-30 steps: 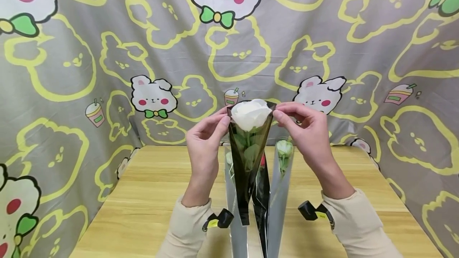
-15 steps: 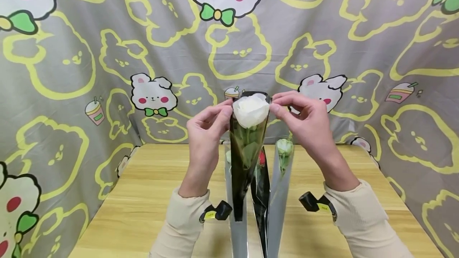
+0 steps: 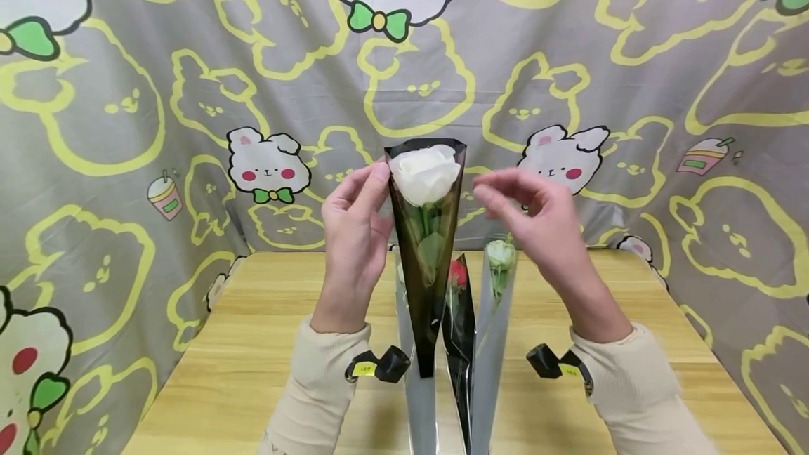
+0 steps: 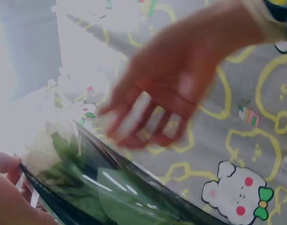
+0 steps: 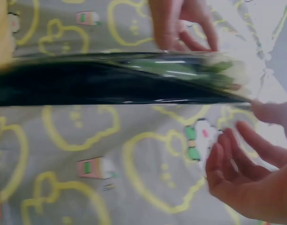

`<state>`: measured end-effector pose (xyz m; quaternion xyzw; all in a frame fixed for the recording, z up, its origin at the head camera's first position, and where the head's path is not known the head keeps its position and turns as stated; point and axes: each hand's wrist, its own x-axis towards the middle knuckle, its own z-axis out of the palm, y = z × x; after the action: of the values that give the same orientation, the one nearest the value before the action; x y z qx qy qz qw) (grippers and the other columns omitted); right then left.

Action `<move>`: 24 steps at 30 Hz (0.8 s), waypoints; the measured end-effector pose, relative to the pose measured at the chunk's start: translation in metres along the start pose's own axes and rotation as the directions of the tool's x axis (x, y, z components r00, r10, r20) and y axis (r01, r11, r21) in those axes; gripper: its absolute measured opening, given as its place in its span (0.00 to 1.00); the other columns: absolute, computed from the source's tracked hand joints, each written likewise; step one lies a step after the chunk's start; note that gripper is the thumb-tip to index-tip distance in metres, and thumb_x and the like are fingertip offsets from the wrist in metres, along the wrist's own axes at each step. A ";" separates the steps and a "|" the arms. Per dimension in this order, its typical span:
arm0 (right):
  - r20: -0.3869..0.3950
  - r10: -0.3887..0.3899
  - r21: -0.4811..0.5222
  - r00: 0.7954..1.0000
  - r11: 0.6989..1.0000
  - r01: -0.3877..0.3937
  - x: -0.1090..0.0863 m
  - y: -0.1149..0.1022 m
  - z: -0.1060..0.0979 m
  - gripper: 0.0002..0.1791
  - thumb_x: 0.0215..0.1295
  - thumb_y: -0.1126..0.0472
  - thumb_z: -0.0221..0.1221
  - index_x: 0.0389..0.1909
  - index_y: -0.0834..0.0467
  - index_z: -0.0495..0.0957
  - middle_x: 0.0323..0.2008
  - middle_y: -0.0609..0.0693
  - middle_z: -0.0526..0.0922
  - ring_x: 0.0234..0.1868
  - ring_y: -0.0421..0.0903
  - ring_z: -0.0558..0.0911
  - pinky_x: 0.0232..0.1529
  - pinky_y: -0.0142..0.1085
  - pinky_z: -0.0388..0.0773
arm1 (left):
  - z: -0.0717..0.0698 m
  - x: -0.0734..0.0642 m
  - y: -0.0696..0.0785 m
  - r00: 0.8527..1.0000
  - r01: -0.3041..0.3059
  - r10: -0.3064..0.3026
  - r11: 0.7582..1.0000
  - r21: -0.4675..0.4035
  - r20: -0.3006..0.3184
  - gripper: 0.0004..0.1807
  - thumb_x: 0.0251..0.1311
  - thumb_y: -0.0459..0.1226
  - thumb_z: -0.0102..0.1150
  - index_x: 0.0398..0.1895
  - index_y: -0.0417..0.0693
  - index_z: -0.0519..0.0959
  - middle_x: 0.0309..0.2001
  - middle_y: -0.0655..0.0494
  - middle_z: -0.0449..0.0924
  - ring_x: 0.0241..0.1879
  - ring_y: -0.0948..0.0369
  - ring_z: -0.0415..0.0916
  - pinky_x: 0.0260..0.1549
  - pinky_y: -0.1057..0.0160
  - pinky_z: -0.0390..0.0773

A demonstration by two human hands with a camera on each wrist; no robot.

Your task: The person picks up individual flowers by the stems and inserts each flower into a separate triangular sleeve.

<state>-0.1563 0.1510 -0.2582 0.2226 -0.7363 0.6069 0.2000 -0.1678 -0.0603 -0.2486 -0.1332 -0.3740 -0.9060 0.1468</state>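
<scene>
A white rose (image 3: pixel 425 175) stands upright in a cone-shaped black-and-clear flower sleeve (image 3: pixel 426 346), raised above the table. My left hand (image 3: pixel 355 237) pinches the sleeve's upper left edge between thumb and fingers; the left wrist view shows that grip on the sleeve's corner (image 4: pixel 49 197). Off to the right, my right hand (image 3: pixel 546 230) is apart from the sleeve, its fingers loosely bent with nothing in them. It looks blurred in the left wrist view. Green leaves (image 5: pixel 218 68) show through the clear front in the right wrist view.
On the wooden table (image 3: pixel 253 364) lie more wrapped flowers: a red rose (image 3: pixel 458 273) in black wrap, a whitish-green one (image 3: pixel 501 254) in a grey sleeve, and another grey sleeve (image 3: pixel 420 406) partly behind the raised rose. A patterned curtain (image 3: pixel 417 76) surrounds the table.
My right hand has let go of the sleeve's right edge. The left hand has raised the wrapped rose slightly and shifted it left, and the sleeve's black back edge now shows above the bloom.
</scene>
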 end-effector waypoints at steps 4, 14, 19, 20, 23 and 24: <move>0.143 0.128 -0.069 0.981 0.990 -0.119 -0.019 0.027 0.009 0.09 0.68 0.60 0.68 0.45 0.60 0.87 0.46 0.51 0.87 0.44 0.45 0.85 0.47 0.34 0.83 | -0.001 0.006 0.001 0.999 0.025 -0.028 0.997 -0.073 -0.044 0.13 0.69 0.25 0.58 0.29 0.46 0.86 0.37 0.52 0.84 0.36 0.60 0.80 0.36 0.66 0.80; 0.168 0.062 -0.044 0.984 0.997 -0.056 -0.029 0.045 0.017 0.03 0.66 0.67 0.69 0.32 0.60 0.87 0.43 0.52 0.86 0.44 0.45 0.85 0.42 0.33 0.84 | -0.007 0.009 0.002 0.998 0.055 -0.057 0.998 -0.043 -0.041 0.12 0.69 0.27 0.59 0.29 0.48 0.86 0.38 0.53 0.84 0.38 0.60 0.80 0.38 0.61 0.77; 0.161 0.034 -0.088 0.986 0.996 -0.020 -0.024 0.039 0.012 0.03 0.66 0.66 0.69 0.32 0.61 0.88 0.43 0.51 0.86 0.41 0.44 0.85 0.37 0.31 0.83 | -0.008 0.011 0.005 0.998 0.056 -0.057 0.998 -0.041 -0.025 0.05 0.65 0.31 0.68 0.31 0.46 0.87 0.39 0.52 0.84 0.39 0.59 0.79 0.37 0.59 0.76; 0.161 0.030 -0.095 0.986 0.995 -0.015 -0.023 0.038 0.012 0.03 0.66 0.66 0.69 0.32 0.61 0.88 0.43 0.51 0.86 0.41 0.44 0.85 0.37 0.31 0.83 | -0.008 0.012 0.005 0.998 0.052 -0.053 0.998 -0.046 -0.026 0.04 0.65 0.31 0.68 0.31 0.46 0.87 0.39 0.52 0.85 0.39 0.59 0.79 0.37 0.59 0.76; 0.178 0.026 -0.108 0.984 0.994 -0.007 -0.022 0.035 0.013 0.03 0.65 0.66 0.70 0.32 0.60 0.88 0.43 0.50 0.85 0.42 0.45 0.84 0.37 0.32 0.83 | -0.007 0.014 0.007 0.998 0.051 -0.053 0.997 -0.059 -0.026 0.03 0.64 0.30 0.69 0.31 0.45 0.87 0.38 0.52 0.85 0.39 0.59 0.80 0.38 0.59 0.77; 0.185 0.029 -0.110 0.982 0.994 -0.008 -0.022 0.035 0.014 0.03 0.65 0.66 0.70 0.32 0.60 0.88 0.42 0.50 0.85 0.43 0.45 0.84 0.37 0.32 0.83 | -0.007 0.014 0.008 0.998 0.050 -0.051 0.997 -0.059 -0.031 0.05 0.65 0.30 0.67 0.31 0.45 0.87 0.39 0.52 0.85 0.39 0.59 0.80 0.39 0.59 0.77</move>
<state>-0.1586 0.1445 -0.3013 0.2602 -0.7858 0.5442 0.1366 -0.1787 -0.0726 -0.2434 -0.1131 -0.3482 -0.9220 0.1260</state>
